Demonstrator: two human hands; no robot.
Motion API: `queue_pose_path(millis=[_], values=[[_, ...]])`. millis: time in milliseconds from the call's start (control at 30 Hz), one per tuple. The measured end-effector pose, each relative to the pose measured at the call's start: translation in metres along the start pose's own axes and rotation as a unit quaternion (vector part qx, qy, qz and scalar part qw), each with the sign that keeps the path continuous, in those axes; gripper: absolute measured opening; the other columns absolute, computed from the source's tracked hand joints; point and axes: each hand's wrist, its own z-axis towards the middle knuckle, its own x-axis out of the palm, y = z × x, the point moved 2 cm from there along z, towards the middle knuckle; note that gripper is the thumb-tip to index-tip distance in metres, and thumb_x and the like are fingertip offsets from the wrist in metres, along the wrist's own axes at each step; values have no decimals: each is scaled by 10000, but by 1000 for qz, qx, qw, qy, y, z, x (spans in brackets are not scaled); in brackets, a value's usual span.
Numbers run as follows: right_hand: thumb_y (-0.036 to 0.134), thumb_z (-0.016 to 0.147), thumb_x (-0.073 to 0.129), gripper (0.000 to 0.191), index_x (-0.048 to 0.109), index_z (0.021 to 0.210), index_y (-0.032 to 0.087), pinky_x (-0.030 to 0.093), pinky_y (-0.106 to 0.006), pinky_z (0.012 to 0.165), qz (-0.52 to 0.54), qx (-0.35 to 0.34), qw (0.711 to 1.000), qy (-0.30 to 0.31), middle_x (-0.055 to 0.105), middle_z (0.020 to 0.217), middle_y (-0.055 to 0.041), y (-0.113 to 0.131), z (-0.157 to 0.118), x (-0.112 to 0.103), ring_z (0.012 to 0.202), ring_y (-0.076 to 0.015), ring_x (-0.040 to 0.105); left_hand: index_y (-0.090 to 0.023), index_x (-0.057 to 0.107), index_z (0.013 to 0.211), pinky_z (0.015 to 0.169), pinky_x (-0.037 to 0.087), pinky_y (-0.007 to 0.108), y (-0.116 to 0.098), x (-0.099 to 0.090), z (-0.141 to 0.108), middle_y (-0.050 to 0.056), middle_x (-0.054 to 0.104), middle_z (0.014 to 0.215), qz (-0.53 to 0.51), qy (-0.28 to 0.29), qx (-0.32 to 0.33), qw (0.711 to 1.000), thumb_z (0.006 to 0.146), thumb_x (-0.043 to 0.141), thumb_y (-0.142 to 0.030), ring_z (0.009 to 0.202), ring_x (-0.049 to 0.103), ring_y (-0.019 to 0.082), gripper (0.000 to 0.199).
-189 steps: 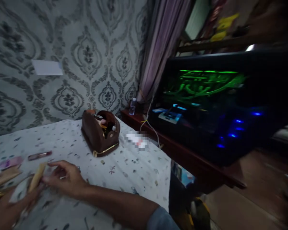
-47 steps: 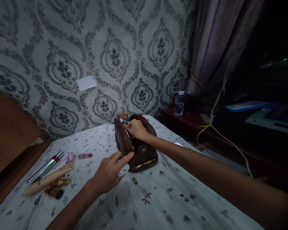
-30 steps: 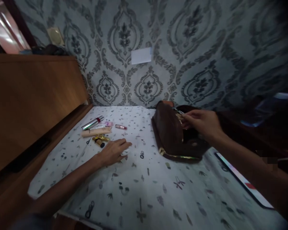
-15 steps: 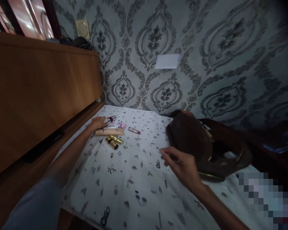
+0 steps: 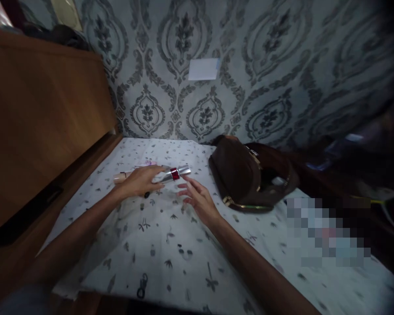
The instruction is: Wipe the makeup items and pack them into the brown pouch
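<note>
— Moved since half a second ago?
— One silver tube (image 5: 182,170), carried rightward by the left hand (image 5: 140,180), out from behind the peach tube (image 5: 120,177). Also the right hand (image 5: 202,202), from beside the brown bag (image 5: 236,175) to the silver tube's free end.
— State of grip?
— Left: fingers and thumb closed about the silver tube, its red band (image 5: 174,174) and free end projecting. Right: fingers parted, nothing held, just below that end; touching or apart, cannot tell.
— Items about the left-hand grip?
— Just behind: one pink item (image 5: 149,163), partly hidden. To its left: the peach tube, mostly covered by the hand. Just below: one black end (image 5: 146,194), remainder hidden. To its right, past the right hand: the brown bag, mouth gaping. Beneath: white cloth (image 5: 170,271), patterned. Behind and higher, on the wall: one white card (image 5: 203,69).
— Handling advice?
— In judgement: hold the silver tube level, fingers kept behind the red band so the free end stays reachable. Should the right hand take that end, pinch from both sides before the left loosens; smooth casing may slip.
— Brands, labels, writing?
— Peach tube: dark mark, illegible. Silver tube: no lettering discernible. White card: nothing readable. Brands: none identifiable.
</note>
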Motion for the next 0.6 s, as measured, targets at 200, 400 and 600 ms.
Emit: queue_pose_path(millis=[200, 400, 600], values=[[514, 627, 843, 416, 627, 826, 220, 468, -222, 544, 99, -20, 994, -52, 699, 788, 17, -13, -11, -14, 619, -118, 627, -222, 483, 1370, 1015, 444, 359, -50, 27, -13, 98, 585, 1376, -31, 33, 26, 999, 939, 470, -565, 1242, 559, 274, 551], [505, 625, 830, 394, 637, 801, 211, 484, -255, 570, 37, -30, 999, 3, 667, 707, 12, -17, -22, -10, 591, -130, 598, -188, 285, 1486, 1000, 458, 412, -86, 27, 7, 151, 538, 1382, -88, -89, -47, 991, 983, 381, -522, 1228, 550, 289, 612], [502, 577, 826, 404, 587, 755, 229, 514, -290, 617, 60, -34, 997, -34, 634, 687, 20, -16, -23, -15, 601, -143, 571, -196, 354, 1447, 939, 464, 404, -104, 58, -6, 160, 566, 1303, 33, 10, -14, 999, 1004, 357, -442, 1186, 565, 306, 507]])
